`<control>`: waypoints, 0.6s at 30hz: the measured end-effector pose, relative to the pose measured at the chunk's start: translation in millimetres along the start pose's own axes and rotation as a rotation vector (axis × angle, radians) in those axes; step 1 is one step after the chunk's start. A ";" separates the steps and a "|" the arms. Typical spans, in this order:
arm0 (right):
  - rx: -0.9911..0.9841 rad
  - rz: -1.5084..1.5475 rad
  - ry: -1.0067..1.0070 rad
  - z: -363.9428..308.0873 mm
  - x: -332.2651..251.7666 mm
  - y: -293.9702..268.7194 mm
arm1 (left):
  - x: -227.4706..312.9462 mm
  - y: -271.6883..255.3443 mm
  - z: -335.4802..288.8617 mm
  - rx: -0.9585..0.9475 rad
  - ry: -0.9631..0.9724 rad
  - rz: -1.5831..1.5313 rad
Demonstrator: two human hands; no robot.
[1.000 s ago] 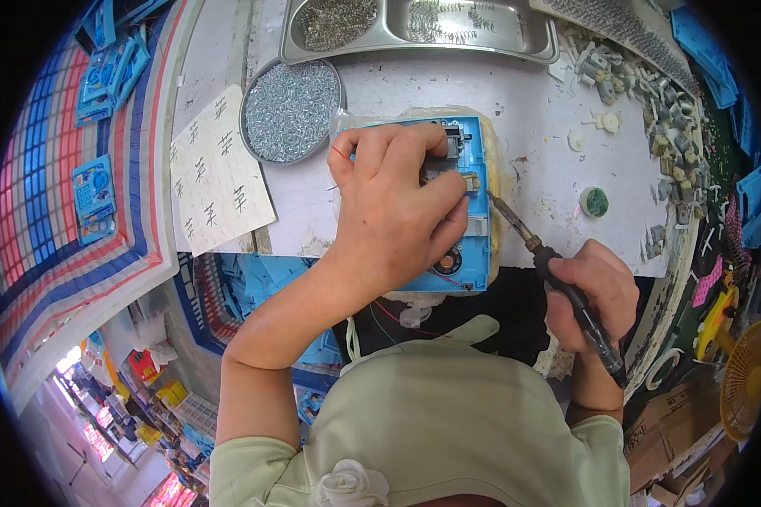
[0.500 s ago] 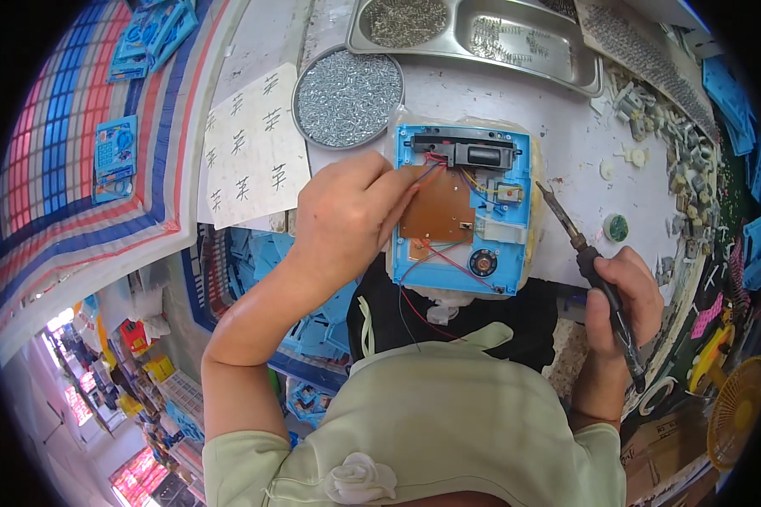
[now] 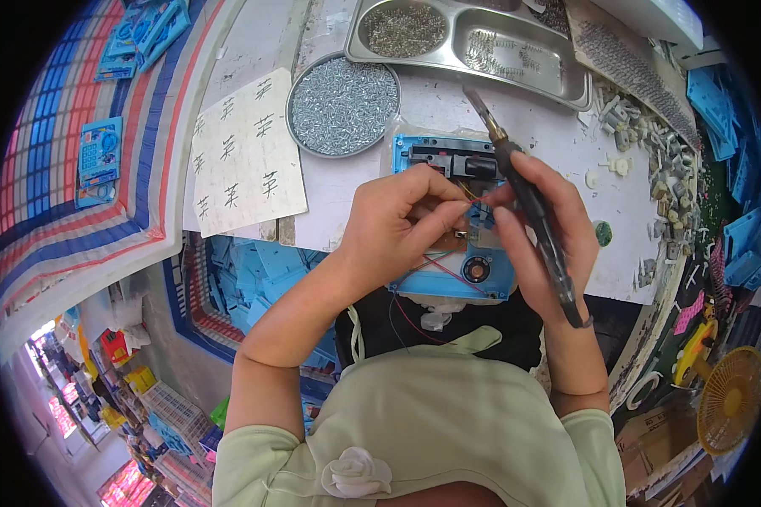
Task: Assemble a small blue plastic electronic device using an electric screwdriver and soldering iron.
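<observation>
An opened blue plastic case (image 3: 410, 283) lies in front of me, holding a brown circuit board (image 3: 445, 243), a small round speaker (image 3: 477, 269) and a black part along its far edge. Over its middle, my left hand (image 3: 397, 221) pinches thin wires (image 3: 472, 200) between thumb and forefinger. My right hand (image 3: 562, 221) is wrapped around a soldering iron (image 3: 534, 198), whose tip points up and away to the left, apart from the case. The right thumb and a fingertip also come close to the wires. Both hands hide much of the board.
A round dish of small metal screws (image 3: 343, 106) stands behind the case. Beyond is a steel compartment tray (image 3: 571, 91) with springs. Small metal parts (image 3: 626, 118) are heaped at right, near a green disc (image 3: 602, 233). Handwritten paper (image 3: 254, 156) lies left; a yellow fan (image 3: 733, 399) stands right.
My right hand has moved left with the soldering iron, from beside the case to over it. My left hand has shifted from the board's upper left toward the middle wires.
</observation>
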State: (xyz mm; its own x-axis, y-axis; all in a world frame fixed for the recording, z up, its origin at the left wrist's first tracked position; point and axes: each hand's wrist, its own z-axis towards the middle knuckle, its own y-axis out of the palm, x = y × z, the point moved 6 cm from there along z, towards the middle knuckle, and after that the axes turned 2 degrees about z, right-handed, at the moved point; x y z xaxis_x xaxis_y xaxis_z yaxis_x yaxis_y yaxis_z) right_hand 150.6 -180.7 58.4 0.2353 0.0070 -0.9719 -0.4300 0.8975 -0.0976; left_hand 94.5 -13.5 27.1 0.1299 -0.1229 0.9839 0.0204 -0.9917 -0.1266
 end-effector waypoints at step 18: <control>0.059 -0.201 -0.088 5.7 5.6 10.7 | 27.4 3.2 -5.3 0.272 0.657 0.662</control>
State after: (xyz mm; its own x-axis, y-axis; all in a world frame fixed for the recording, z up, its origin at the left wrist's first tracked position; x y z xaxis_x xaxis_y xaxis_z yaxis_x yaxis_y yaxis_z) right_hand 152.2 -168.5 53.2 0.3877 -0.1379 -0.9114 -0.3160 0.9090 -0.2719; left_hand 92.9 -20.2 54.4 -0.3801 -0.7309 0.5668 0.3818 -0.6821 -0.6236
